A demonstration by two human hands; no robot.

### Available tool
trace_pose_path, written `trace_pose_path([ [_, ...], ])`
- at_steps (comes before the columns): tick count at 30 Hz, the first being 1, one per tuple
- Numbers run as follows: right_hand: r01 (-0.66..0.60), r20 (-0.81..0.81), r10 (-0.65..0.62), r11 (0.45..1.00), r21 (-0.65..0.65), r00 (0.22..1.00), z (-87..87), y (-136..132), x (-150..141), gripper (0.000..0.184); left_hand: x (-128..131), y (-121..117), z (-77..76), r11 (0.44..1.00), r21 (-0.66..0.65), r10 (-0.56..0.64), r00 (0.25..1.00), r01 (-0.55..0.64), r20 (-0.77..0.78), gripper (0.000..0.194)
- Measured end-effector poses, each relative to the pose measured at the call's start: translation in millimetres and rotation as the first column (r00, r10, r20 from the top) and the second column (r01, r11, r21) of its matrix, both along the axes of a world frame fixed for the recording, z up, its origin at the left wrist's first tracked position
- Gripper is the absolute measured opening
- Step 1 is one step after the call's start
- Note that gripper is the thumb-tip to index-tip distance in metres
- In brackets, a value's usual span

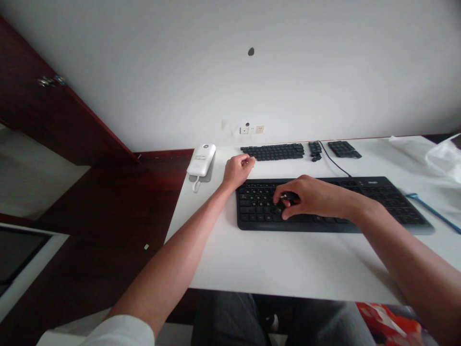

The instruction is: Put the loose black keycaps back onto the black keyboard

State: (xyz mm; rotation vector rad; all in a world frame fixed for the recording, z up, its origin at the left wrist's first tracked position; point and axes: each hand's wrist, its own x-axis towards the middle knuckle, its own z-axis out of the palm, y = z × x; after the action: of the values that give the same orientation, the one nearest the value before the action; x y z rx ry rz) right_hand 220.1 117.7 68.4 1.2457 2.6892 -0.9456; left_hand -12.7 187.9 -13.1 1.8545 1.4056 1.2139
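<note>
A black corded keyboard (313, 226) lies on the white table in front of me. My right hand (300, 194) is over its left-middle keys, thumb and fingers closed round a small dark object (280, 206) with a shiny bit, mostly hidden by the fingers. My left hand (238, 170) rests with curled fingers by the keyboard's back left corner. Whether it holds anything is hidden. Close behind that hand, loose black keycaps (275, 152) lie in rows, with a smaller group (315, 150) and a number-pad block (344, 149) to the right.
A white power bank (201, 161) with a strap lies at the table's back left, on a grey flat object. At right are a blue stick-like tool (434, 211) and a white plastic bag (444, 156). The keyboard's cable (334, 162) runs back between the keycap groups. Wall sockets (252, 129) are behind.
</note>
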Motion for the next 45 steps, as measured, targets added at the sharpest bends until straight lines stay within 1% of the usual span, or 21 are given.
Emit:
trace_pose_path([
  [4,-0.045,-0.031,0.045,0.999,0.012,0.998,0.3,1.9,4.4,0.027,0.0,-0.3,-0.4,1.000,-0.001,-0.003,1.000,0.003,0.000,0.037],
  [9,-0.088,-0.050,0.090,0.995,0.039,0.995,-0.7,-0.9,1.5,0.028,0.3,0.3,-0.1,1.000,0.001,-0.001,1.000,0.001,-0.001,0.036],
  [15,-0.066,-0.039,0.069,0.995,0.075,0.997,-1.1,-4.4,-2.4,0.029,0.6,-0.4,1.3,1.000,0.001,-0.001,1.000,0.001,-0.006,0.036],
  [20,-0.075,-0.036,0.078,0.995,0.065,0.996,-2.9,-4.4,-2.7,0.022,0.7,-1.9,2.8,1.000,-0.005,0.000,1.000,0.000,0.004,0.036],
  [27,-0.002,-0.016,0.003,0.998,0.060,1.000,1.5,-6.8,-2.7,0.015,1.2,-3.3,5.5,1.000,-0.031,0.007,1.000,-0.007,-0.004,0.035],
  [30,0.062,-0.035,-0.062,0.998,0.005,0.997,-0.7,-4.8,-2.6,0.021,1.4,-3.3,5.8,1.000,-0.030,0.008,1.000,-0.008,-0.005,0.034],
  [32,0.101,-0.047,-0.105,0.991,-0.084,0.993,-4.2,-1.8,-2.5,0.029,1.4,-3.2,5.6,1.000,-0.027,0.007,1.000,-0.007,-0.006,0.034],
  [34,0.111,-0.057,-0.125,0.974,-0.199,0.991,-8.4,1.8,-2.4,0.036,1.3,-3.1,5.2,1.000,-0.023,0.004,1.000,-0.004,-0.005,0.034],
  [36,0.106,-0.074,-0.134,0.948,-0.300,0.988,-12.0,4.8,-2.5,0.038,1.2,-2.9,4.7,1.000,-0.017,0.001,1.000,-0.001,-0.003,0.034],
  [38,0.106,-0.095,-0.148,0.929,-0.355,0.984,-14.1,6.5,-2.8,0.039,1.1,-2.6,4.3,1.000,-0.015,-0.001,1.000,0.001,-0.002,0.034],
  [40,0.109,-0.109,-0.158,0.926,-0.361,0.981,-14.9,6.7,-3.1,0.039,1.2,-2.1,3.8,1.000,-0.014,-0.002,1.000,0.002,-0.002,0.035],
  [45,0.128,-0.077,-0.155,0.951,-0.281,0.985,-15.9,4.7,-3.5,0.038,1.3,-1.5,3.0,1.000,-0.012,-0.002,1.000,0.002,-0.001,0.035],
])
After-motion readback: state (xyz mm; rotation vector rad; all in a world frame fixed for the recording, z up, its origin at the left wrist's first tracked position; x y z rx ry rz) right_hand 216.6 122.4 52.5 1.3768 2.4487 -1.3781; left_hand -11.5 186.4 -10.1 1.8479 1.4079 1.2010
